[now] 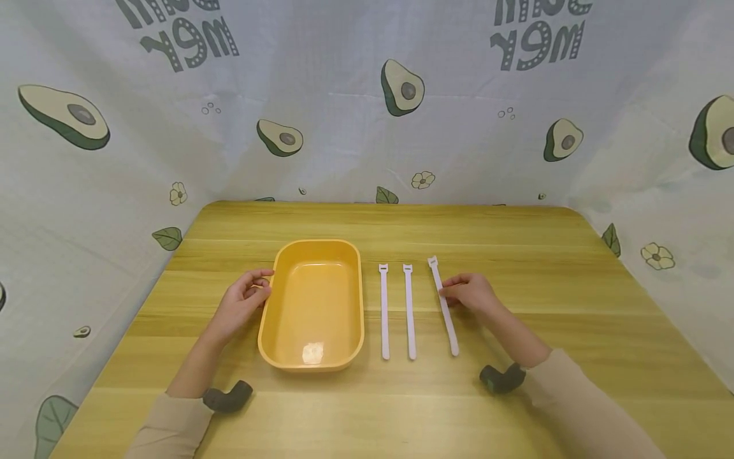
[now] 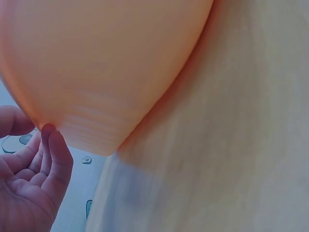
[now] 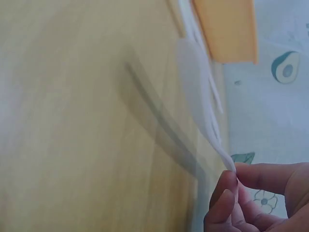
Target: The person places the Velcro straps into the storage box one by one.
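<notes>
A yellow plastic tray (image 1: 312,357) with rounded corners and raised walls sits left of centre on the table. My left hand (image 1: 237,305) pinches its left rim between thumb and fingers; in the left wrist view the same hand (image 2: 36,179) is at the edge of the tray wall (image 2: 106,63). On the right, my right hand (image 1: 471,292) pinches a white strap cable tie (image 1: 447,322) near its middle. That cable tie (image 3: 195,92) looks lifted off the wood in the right wrist view, its shadow beside it. Two more white cable ties, one (image 1: 385,312) and another (image 1: 410,312), lie parallel beside the tray.
The wooden table (image 1: 373,414) has a rounded far edge against a white cloth (image 1: 344,83) printed with avocados. A dark curved piece (image 1: 228,396) is at the left sleeve and a similar dark piece (image 1: 502,378) at the right one.
</notes>
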A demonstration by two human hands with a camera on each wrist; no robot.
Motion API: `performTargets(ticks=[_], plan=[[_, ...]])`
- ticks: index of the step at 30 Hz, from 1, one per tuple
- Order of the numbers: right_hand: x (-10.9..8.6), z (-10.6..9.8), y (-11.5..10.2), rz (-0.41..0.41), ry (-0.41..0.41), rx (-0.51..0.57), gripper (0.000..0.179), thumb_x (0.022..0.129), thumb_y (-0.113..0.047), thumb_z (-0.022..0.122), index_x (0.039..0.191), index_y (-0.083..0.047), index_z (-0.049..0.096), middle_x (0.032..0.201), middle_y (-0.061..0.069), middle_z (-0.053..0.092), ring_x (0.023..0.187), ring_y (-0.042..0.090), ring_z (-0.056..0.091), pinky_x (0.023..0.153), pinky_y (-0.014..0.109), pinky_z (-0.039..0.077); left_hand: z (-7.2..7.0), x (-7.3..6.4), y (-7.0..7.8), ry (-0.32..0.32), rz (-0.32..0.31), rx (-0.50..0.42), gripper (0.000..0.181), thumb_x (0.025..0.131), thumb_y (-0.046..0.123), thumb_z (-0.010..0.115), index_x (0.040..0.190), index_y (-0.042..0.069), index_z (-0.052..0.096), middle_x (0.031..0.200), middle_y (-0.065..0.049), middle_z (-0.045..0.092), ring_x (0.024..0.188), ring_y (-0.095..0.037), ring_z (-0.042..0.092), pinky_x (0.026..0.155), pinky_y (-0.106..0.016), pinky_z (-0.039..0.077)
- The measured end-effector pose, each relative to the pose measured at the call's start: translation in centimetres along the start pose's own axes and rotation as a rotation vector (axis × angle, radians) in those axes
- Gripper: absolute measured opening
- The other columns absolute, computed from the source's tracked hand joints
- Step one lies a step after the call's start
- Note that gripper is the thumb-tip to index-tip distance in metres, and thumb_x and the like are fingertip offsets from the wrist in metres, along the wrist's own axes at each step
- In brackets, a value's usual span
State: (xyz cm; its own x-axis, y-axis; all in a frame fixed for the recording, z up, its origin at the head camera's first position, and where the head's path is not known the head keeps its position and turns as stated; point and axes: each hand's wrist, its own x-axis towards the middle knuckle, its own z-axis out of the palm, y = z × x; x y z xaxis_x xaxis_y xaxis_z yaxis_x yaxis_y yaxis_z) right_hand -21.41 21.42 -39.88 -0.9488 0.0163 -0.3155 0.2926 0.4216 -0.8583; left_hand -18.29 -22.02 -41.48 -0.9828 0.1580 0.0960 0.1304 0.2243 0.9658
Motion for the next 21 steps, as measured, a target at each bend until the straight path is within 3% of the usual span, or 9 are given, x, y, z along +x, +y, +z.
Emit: performTargets(ticks=[9,21], plan=[[-0.4,0.2,-1.0,0.046,-0.063,0.178,0.034,0.091,-0.007,0.067,0.117,0.012,0.057,0.073,-0.001,0.065,0.064,0.007,0.061,0.061,0.021,0.053,0.0,0.0,0.0,0.001,0.010,0.005,0.036,0.099,0.005,0.053,0.131,-0.011,0.047,0.104,-0.017,0.048,0.077,-0.009,0.054,0.070,-0.020,0.048],[-1.3,1.7,-2.7,0.019,-0.179,0.340,0.034,0.091,-0.002,0.064,0.118,0.015,0.052,0.076,0.001,0.066,0.065,0.008,0.064,0.064,0.021,0.055,-0.2,0.1,-0.1,-0.008,0.013,0.000,0.037,0.099,0.005,0.053,0.131,-0.011,0.047,0.103,-0.018,0.048,0.077,-0.009,0.054,0.071,-0.021,0.049]])
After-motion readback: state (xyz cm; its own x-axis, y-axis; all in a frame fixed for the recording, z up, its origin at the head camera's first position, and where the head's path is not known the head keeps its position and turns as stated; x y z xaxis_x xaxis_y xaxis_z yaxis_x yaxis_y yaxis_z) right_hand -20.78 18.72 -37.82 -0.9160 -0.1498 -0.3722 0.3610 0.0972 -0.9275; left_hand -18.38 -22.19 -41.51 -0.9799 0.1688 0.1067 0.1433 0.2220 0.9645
